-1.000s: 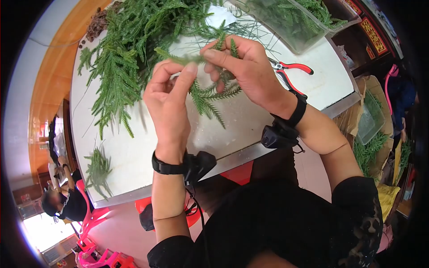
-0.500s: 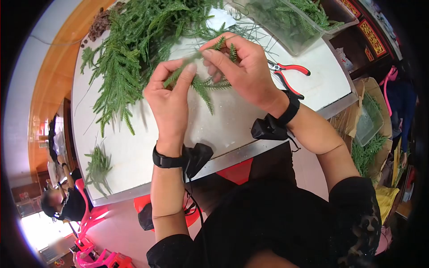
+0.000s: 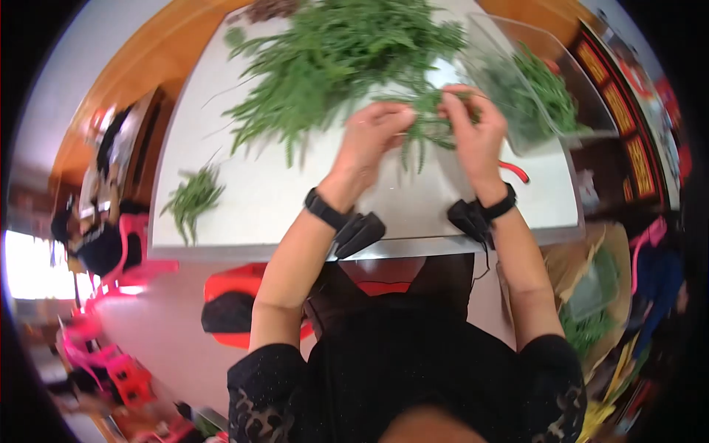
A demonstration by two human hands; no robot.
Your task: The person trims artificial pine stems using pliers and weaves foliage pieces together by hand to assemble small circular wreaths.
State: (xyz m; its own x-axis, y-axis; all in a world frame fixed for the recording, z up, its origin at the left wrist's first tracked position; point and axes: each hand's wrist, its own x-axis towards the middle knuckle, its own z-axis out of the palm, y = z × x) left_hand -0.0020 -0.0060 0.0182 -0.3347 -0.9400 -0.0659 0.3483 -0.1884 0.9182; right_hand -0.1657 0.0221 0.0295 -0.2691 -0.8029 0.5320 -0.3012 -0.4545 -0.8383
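Between my two hands is a green sprig (image 3: 422, 122) with several needled branches hanging down, slightly blurred. My left hand (image 3: 373, 136) pinches its left side with thumb and fingers. On the right side my right hand (image 3: 474, 125) grips it, fingers curled. Behind them, a large heap of green sprigs (image 3: 317, 66) spreads over the white table (image 3: 258, 192). A small bunch of sprigs (image 3: 193, 198) lies near the table's left corner. One red handle of the pliers (image 3: 515, 172) shows beside my right wrist; the rest is hidden.
At the back right stands a clear plastic bin (image 3: 517, 88) of greenery. Brown cones (image 3: 272, 9) lie at the far edge. A cardboard box (image 3: 613, 295) with greenery is on the right, a red stool (image 3: 229, 284) below the table. Another person (image 3: 103, 240) sits far left.
The view has turned and shifted, so the table looks straighter and the hands appear farther right. Both hands still hold the sprig, and the pliers are now mostly covered.
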